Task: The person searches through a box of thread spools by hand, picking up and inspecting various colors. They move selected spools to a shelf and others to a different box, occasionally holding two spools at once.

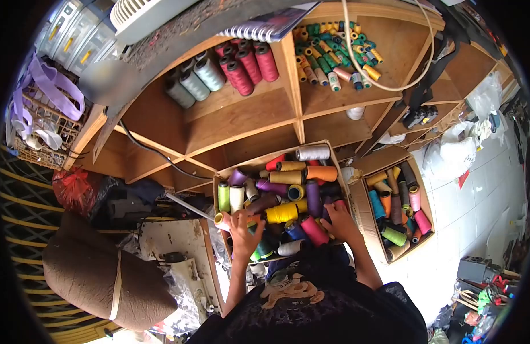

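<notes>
A cardboard box [341,163] full of large thread spools stands in front of my body. At its left side, my left hand [243,234] has its fingers spread over the spools, beside a peach spool [222,221] and a green one. My right hand [341,225] reaches in at the right side, its fingers curled at dark spools; what they hold, if anything, is hidden. Between the hands lie a yellow spool [282,214], a magenta spool [315,230] and a blue spool [295,230].
A second box of spools [381,241] stands to the right. Behind is a wooden shelf [242,129] with grey and red spools and many small ones. A brown cushion-like object [98,275] lies at left. White bags [451,150] hang at right.
</notes>
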### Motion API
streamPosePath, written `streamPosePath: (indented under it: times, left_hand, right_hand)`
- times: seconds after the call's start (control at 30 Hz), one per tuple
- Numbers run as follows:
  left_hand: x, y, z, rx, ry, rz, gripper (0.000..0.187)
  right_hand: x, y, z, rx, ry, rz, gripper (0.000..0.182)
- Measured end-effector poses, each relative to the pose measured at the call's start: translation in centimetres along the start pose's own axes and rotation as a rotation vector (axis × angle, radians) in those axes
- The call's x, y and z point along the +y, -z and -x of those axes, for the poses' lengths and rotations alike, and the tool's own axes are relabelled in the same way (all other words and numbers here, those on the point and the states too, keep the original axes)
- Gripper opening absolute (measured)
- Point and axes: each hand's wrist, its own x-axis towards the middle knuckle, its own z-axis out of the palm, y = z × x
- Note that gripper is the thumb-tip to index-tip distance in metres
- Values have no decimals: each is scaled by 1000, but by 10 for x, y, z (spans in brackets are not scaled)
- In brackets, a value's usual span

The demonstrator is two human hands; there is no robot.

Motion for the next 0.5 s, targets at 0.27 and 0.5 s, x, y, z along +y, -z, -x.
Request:
streamPosePath:
  times: [0.27, 0.5]
  left_hand:
    - [-11, -16, 42, -251, 82, -149, 93]
    - [-2, -21, 45, -200, 134, -79, 96]
  right_hand:
    - [-6, 4, -5, -79, 52, 105, 60]
    - [-7, 8, 29, 60, -31, 38, 46]
